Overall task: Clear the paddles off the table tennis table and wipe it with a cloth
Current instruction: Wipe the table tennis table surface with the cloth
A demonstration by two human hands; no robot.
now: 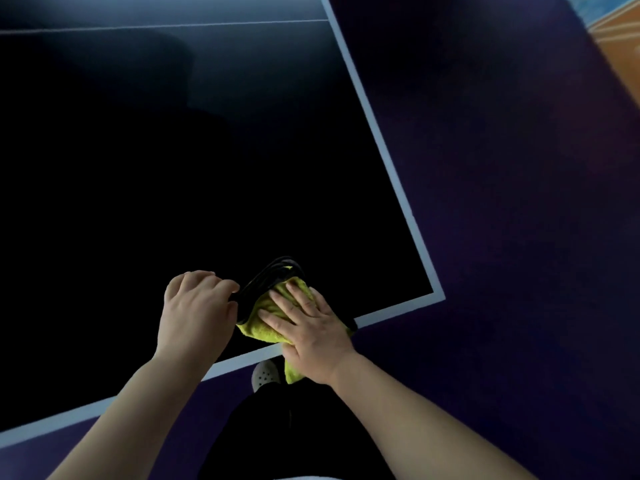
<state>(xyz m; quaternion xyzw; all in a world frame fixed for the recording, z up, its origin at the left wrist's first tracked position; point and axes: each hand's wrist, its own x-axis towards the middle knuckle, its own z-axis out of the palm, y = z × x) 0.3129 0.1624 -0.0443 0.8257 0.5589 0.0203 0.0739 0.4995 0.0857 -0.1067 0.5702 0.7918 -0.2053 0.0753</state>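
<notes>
just one head cam, looking steeply down, close over the near right corner of the table [398,174].

A dark purple floor [519,202] is shown at the right and along the bottom. An orange patch [620,53] crossed by pale lines is seen in the upper right corner. A white perforated clog [265,373] is seen above black trousers [284,431].
</notes>
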